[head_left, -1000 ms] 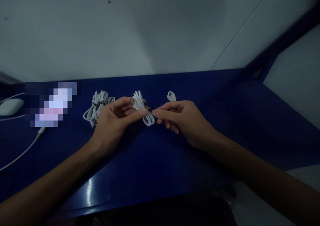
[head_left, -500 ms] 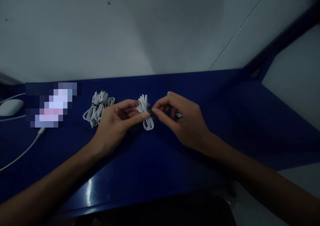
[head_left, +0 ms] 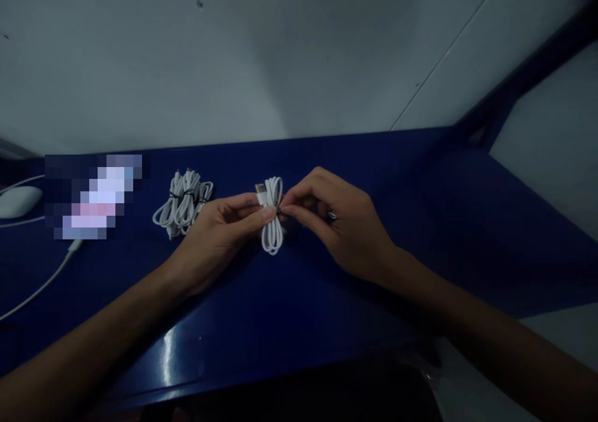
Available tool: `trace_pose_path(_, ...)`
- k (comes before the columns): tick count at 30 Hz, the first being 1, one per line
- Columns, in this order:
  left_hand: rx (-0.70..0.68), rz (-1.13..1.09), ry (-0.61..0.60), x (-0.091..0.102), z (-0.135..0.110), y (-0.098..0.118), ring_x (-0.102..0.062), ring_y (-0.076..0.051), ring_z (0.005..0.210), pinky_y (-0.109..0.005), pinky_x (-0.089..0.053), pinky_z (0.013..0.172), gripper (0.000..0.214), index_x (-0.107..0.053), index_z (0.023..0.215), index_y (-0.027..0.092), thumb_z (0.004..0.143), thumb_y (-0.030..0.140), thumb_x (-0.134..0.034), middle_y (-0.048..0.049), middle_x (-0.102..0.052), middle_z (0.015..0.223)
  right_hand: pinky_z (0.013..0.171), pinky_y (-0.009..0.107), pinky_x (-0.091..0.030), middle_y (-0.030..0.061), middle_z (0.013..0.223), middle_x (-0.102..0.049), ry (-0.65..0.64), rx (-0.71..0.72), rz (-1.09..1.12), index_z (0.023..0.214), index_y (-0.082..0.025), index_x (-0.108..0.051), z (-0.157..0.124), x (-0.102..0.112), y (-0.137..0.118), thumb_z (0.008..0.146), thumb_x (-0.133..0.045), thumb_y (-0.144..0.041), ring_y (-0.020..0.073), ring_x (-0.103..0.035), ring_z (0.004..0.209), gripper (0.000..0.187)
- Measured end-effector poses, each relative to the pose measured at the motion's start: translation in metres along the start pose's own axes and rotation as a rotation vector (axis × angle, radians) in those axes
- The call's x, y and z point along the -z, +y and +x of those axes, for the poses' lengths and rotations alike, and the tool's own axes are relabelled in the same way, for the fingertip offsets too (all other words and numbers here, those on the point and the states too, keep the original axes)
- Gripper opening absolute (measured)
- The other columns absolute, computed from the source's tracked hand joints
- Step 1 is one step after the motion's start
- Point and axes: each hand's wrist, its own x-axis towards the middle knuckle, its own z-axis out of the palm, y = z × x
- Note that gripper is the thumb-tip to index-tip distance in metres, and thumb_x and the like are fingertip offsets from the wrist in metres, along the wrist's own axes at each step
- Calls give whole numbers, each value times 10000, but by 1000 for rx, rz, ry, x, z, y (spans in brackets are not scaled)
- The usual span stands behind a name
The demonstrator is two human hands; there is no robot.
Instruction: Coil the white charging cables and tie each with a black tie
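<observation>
Hidden parts: the left hand covered the lower right portion of the tied bundles beyond it; its fingers concealed part of the held coil. A small white patch showed among the curled fingers of the right hand; its identity could not be told.
Obscured or cut off: a pixelated patch, well to the left of the left hand, was unreadable; a white rounded object farther left met the picture's edge.
Coiled white cable: lay between the two hands, upright, at the left thumb tip, its metal-ended plug pointing away from the person.
Left hand: closed, pinching the coil at its waist.
Right hand: narrow, thumb and forefinger together on a dark tie at the coil's right side.
Counter: blue, glossy, beneath both hands.
</observation>
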Motion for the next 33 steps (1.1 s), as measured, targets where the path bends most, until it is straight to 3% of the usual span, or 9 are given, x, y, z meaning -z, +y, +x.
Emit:
trace_pose_path(5,-29,-23,-15,-2,-1,1,-767,-149,860,-242,-610,835,235,-904,1196,211,971,281,-904,-85,-879,1028,798,353,-570,3,1004,-729,-25,-130,129,1025,-241,-727,-1,-1,-2,1101,-727,-216,174,-709,853,80)
trace_pose_path(11,-66,6,16,-2,0,0,-783,-156,929,-248,-610,903,266,-895,1239,230,977,274,-896,-84,-880,1115,790,362,-564,17,998,-775,-52,-279,233,1052,-237,-705,-1,-3,-6,1134,-670,-288,191,-725,888,103)
trace_pose_path(21,-197,168,175,-3,-1,2,-803,-214,998,-290,-606,931,306,-907,1174,218,892,316,-974,-73,-881,1073,527,275,-474,-7,880,-681,-66,-409,333,1023,-219,-711,-3,-4,-3,1139,-662,-370,116,-595,638,196)
trace_pose_path(24,-180,160,173,-2,-1,1,-804,-215,985,-291,-607,917,330,-905,1196,220,886,310,-977,-75,-880,1073,581,287,-510,6,928,-698,-45,-323,283,1021,-229,-723,-3,-3,0,1124,-694,-336,145,-655,746,151)
trace_pose_path(28,-126,90,159,0,-1,0,-795,-187,912,-272,-609,867,337,-899,1231,228,915,327,-958,-75,-883,1050,716,323,-565,29,1062,-710,14,-75,95,1080,-244,-727,-3,-2,4,1095,-708,-171,186,-692,947,77)
trace_pose_path(33,-76,-5,91,-1,0,2,-791,-178,897,-254,-616,854,297,-910,1187,204,914,312,-960,-94,-884,1047,674,328,-555,41,1100,-705,67,93,-17,1129,-254,-748,-3,-4,7,1058,-745,-101,183,-688,898,169)
